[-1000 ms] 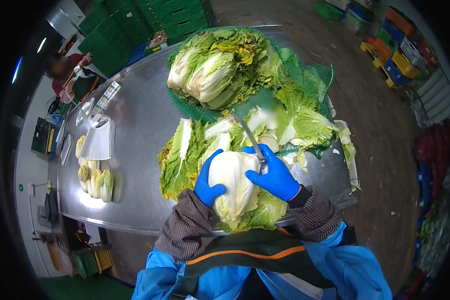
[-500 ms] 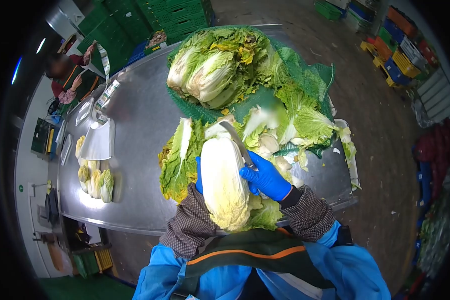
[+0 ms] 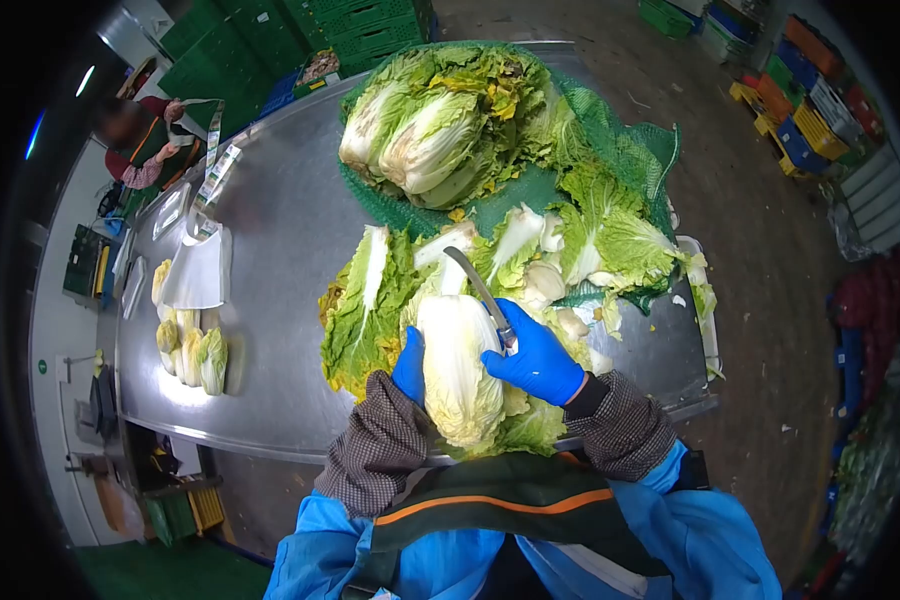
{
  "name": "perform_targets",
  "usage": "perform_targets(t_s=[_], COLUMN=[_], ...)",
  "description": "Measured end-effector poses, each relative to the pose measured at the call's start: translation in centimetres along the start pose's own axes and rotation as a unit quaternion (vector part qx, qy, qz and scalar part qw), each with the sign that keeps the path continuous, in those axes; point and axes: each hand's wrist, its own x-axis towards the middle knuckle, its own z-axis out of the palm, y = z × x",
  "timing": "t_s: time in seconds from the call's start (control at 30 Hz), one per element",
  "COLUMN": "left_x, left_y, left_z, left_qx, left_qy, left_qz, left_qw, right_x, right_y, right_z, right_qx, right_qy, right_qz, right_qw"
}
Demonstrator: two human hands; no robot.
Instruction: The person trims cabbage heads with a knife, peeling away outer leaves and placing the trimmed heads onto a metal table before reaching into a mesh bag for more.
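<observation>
A pale, trimmed Chinese cabbage [image 3: 460, 365] is held between my hands near the table's front edge. My blue-gloved left hand [image 3: 408, 368] is closed round its left side, with part of the fingers hidden behind it. In my gloved right hand [image 3: 537, 355] is a knife [image 3: 478, 283] with a curved blade, pointing away from me along the cabbage's upper right side. The right fingertips touch the cabbage. Loose outer leaves [image 3: 370, 300] lie to the left and beneath it, and cut stem pieces [image 3: 543, 283] lie just beyond my right hand.
Untrimmed cabbages [image 3: 435, 145] rest on a green net sack [image 3: 620, 155] on the metal table [image 3: 280, 220]. At left are small packed heads [image 3: 192, 358] and white trays [image 3: 198, 270]. A co-worker [image 3: 140, 145] stands at the far left, holding a strip. Stacked crates [image 3: 370, 35] stand behind.
The cabbage has shifted slightly right and turned a little, and more of my left hand now shows beside it. The co-worker's hands have moved with the strip.
</observation>
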Motion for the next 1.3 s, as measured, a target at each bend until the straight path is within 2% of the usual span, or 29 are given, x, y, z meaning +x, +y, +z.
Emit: perform_targets(t_s=[0.03, 0.1, 0.13, 0.23, 0.27, 0.3, 0.37, 0.43, 0.53, 0.57, 0.63, 0.7, 0.77, 0.83, 0.9, 0.93, 0.97, 1.0, 1.03, 1.07, 1.1, 1.17, 1.23, 1.3], left_x=[0.2, 0.6, 0.6, 0.7, 0.6, 0.2, 0.2, 1.0, 1.4, 1.2, 0.8, 1.8, 0.7, 1.2, 0.6, -0.3, -0.4, -0.4, -0.3, 0.1, 1.1, 2.5, 2.3, 2.1], left_y=[0.0, 0.1, -0.1, -0.8, -0.9, -0.2, -0.3, -1.3, -0.6, -0.4, 0.3, -0.3, 0.4, 0.1, 1.1, 2.0, 2.1, 1.9, 1.7, 1.5, 0.8, -0.6, -1.0, -0.9], left_z=[-0.2, -0.1, 0.0, 1.2, 1.8, 3.7, 3.8, 1.2, 0.1, 0.2, 1.6, 1.0, 2.5, 1.2, -0.3, 0.1, -0.3, -0.8, -1.2, -1.5, -3.0, -4.9, -3.0, -1.9], left_qx=[0.015, -0.037, -0.063, -0.046, -0.081, -0.115, -0.121, -0.063, 0.039, 0.013, -0.038, -0.111, -0.184, -0.205, -0.196, -0.137, -0.128, -0.118, -0.107, -0.01, 0.037, 0.173, 0.199, 0.27], left_qy=[-0.011, -0.02, -0.022, 0.0, -0.011, -0.024, -0.026, -0.006, 0.002, 0.008, 0.014, -0.122, -0.111, -0.167, -0.255, -0.204, -0.126, -0.045, 0.035, 0.088, 0.063, 0.035, 0.066, 0.097], left_qz=[-0.001, -0.026, -0.039, 0.014, -0.006, -0.026, -0.012, 0.059, 0.031, 0.017, -0.012, 0.007, -0.027, -0.018, -0.029, -0.006, -0.006, -0.005, -0.003, 0.005, 0.036, 0.141, 0.172, 0.214], left_qw=[1.0, 0.999, 0.997, 0.999, 0.997, 0.993, 0.992, 0.996, 0.999, 1.0, 0.999, 0.986, 0.976, 0.964, 0.946, 0.969, 0.984, 0.992, 0.994, 0.996, 0.997, 0.974, 0.962, 0.934], right_x=[0.0, 0.2, 0.1, -0.2, -0.4, -0.4, -0.5, -0.7, -0.9, -1.0, -1.0, -0.8, -0.4, -0.1, 0.8, 0.6, 0.9, 1.0, 1.4, 1.5, 1.8, 1.6, 1.5, 1.6], right_y=[-0.9, -3.2, -2.9, -2.5, -2.2, -1.8, -1.2, -1.3, -3.2, -3.7, -3.0, -2.6, -2.4, -1.8, -2.0, 1.5, 4.2, 3.8, 2.3, 0.5, -2.2, -3.2, -4.0, -3.3], right_z=[-0.5, -1.9, -2.0, -3.0, -3.2, -3.2, -3.3, -3.6, -3.8, -3.8, -4.4, -4.5, -4.2, -3.9, -4.9, -7.5, -8.6, -8.2, -7.5, -6.2, -4.7, -1.3, 0.8, 1.4], right_qx=[0.064, 0.189, 0.231, 0.299, 0.355, 0.367, 0.393, 0.332, 0.229, 0.192, 0.309, 0.435, 0.455, 0.442, 0.512, 0.424, 0.283, 0.066, -0.154, -0.257, -0.221, -0.148, -0.185, -0.202], right_qy=[-0.022, -0.065, -0.067, -0.08, -0.068, -0.077, -0.094, -0.064, -0.03, -0.019, -0.046, -0.067, -0.048, -0.012, 0.145, 0.089, 0.097, 0.067, 0.035, 0.022, 0.003, -0.019, -0.012, -0.007], right_qz=[0.068, 0.2, 0.202, 0.252, 0.274, 0.266, 0.249, 0.241, 0.215, 0.206, 0.207, 0.222, 0.229, 0.228, 0.251, 0.199, 0.189, 0.213, 0.224, 0.154, 0.185, 0.123, 0.078, 0.086], right_qw=[0.995, 0.959, 0.949, 0.917, 0.891, 0.888, 0.88, 0.91, 0.949, 0.959, 0.927, 0.87, 0.859, 0.868, 0.809, 0.879, 0.935, 0.973, 0.962, 0.954, 0.958, 0.981, 0.98, 0.975])
